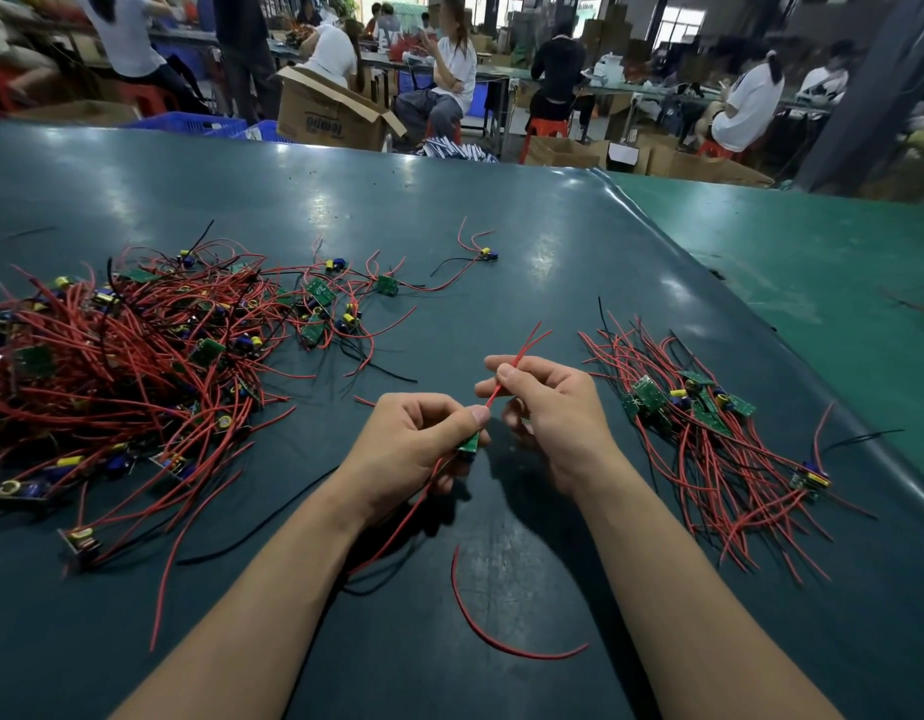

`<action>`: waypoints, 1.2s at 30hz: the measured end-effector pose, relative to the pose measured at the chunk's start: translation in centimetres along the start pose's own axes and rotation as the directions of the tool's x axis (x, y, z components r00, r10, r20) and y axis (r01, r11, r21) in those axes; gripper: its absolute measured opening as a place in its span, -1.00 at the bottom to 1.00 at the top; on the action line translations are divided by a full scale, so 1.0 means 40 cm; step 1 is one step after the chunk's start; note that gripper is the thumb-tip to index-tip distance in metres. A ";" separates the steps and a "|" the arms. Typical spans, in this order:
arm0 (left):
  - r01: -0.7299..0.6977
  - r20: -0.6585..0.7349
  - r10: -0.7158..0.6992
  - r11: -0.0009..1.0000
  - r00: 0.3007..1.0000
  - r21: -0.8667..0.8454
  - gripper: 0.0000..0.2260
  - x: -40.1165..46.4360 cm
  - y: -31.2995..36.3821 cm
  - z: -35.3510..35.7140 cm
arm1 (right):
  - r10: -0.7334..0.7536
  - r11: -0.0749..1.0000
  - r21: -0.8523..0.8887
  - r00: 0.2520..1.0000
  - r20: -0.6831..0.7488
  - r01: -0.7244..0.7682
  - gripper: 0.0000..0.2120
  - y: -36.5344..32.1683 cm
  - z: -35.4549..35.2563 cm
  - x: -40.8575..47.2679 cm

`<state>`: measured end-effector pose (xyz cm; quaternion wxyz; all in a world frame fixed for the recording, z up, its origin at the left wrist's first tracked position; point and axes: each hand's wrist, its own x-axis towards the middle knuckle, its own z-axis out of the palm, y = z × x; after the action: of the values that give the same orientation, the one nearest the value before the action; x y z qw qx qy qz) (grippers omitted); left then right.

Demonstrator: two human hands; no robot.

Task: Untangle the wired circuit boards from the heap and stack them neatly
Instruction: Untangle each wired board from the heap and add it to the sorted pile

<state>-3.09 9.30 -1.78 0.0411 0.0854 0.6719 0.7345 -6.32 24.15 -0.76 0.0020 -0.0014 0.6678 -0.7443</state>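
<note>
Holding one circuit board (469, 443) pinched in our left hand (418, 444), its grip closed round it above the tabletop (501, 241), we should slide our right hand (548, 407), pinching the red wire (506, 376), outward to straighten it before laying it on the stack (709, 433) at three o'clock; the heap (138, 356) lies at nine.

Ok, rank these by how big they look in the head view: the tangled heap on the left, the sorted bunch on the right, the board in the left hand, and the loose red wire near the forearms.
1. Tangled heap
2. Sorted bunch
3. Loose red wire, though nearness to the camera inflates it
4. Board, mostly covered by the left hand
</note>
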 end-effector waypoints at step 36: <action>0.021 0.044 -0.020 0.999 0.999 -0.029 -0.77 -0.014 0.013 0.008 | 0.045 0.980 0.198 0.952 -0.303 0.016 -0.67 0.004 -0.028 0.039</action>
<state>-2.45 9.45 -1.29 0.0648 0.0940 0.6609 0.7418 -7.88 25.25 -1.04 -0.0957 0.1189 0.5826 -0.7983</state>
